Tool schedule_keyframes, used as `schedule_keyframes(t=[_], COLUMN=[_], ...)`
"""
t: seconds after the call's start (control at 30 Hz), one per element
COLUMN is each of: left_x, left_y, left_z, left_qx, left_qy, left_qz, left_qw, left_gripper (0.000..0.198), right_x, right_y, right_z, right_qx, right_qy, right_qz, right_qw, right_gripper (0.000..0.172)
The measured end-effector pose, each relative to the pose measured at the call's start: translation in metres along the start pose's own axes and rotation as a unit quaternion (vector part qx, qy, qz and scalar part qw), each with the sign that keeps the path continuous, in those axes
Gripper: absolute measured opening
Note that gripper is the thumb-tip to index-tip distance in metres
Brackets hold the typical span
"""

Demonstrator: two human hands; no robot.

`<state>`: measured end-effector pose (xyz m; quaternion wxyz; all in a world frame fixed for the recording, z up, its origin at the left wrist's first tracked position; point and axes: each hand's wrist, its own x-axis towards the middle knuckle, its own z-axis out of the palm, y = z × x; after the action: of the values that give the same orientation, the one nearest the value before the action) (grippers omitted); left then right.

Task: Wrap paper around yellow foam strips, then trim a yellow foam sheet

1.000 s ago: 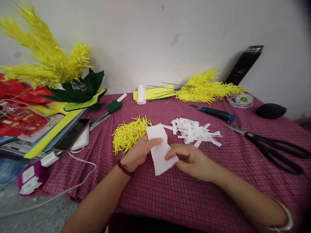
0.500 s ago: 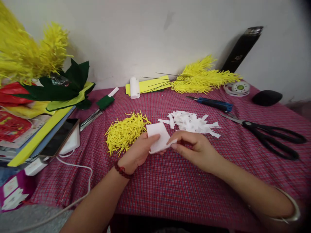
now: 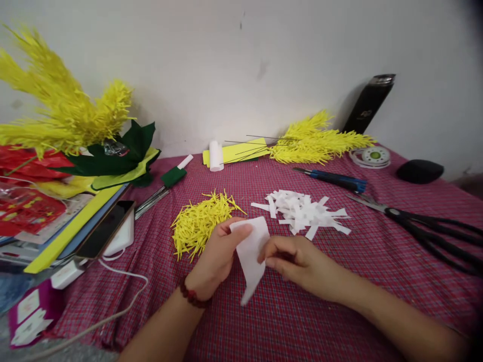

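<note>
Observed: the left hand [image 3: 218,254] pinches the white sheet [image 3: 250,257] beneath its thumb; the right hand [image 3: 302,259] grips the side edge, a narrow end hanging below the fingers. In my judgement, light, even tension prevents creasing.

at centre, the left hand [image 3: 219,251] and right hand [image 3: 292,259] pinch white paper [image 3: 252,251]. yellow strips [image 3: 202,221] lie left of it, white strips [image 3: 302,208] to the upper right; scissors [image 3: 418,229] sit at the right edge, a phone [image 3: 105,229] at left.
</note>
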<state>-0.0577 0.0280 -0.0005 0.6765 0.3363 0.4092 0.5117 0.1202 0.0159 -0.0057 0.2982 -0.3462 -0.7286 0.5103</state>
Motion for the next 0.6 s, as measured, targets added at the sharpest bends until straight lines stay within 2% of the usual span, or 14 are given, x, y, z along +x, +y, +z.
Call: schedule_keyframes(t=[0.17, 0.27, 0.37, 0.47, 0.6], left_x=[-0.005, -0.006, -0.003, -0.001, -0.003], left_y=[0.003, 0.000, -0.004, -0.005, -0.003], left_z=[0.007, 0.011, 0.012, 0.011, 0.011], left_qx=[-0.061, -0.072, -0.079, -0.097, -0.047], left_qy=[-0.043, -0.033, -0.012, -0.002, -0.006], left_qz=[-0.058, -0.080, -0.085, -0.082, -0.075], left_qw=[0.996, 0.994, 0.993, 0.992, 0.996], left_gripper=[0.036, 0.030, 0.021, 0.021, 0.023], right_x=[-0.001, 0.002, 0.004, 0.003, 0.002], right_y=[-0.002, -0.003, -0.002, -0.002, -0.003], right_z=[-0.001, -0.003, -0.004, -0.004, -0.003], right_qx=[0.142, 0.191, 0.181, 0.113, 0.070], right_qy=[0.062, 0.080, 0.062, 0.059, 0.069], right_qz=[0.014, -0.008, -0.018, -0.041, -0.035], right_qw=[0.988, 0.978, 0.981, 0.991, 0.995], right_gripper=[0.019, 0.013, 0.013, 0.010, 0.008])
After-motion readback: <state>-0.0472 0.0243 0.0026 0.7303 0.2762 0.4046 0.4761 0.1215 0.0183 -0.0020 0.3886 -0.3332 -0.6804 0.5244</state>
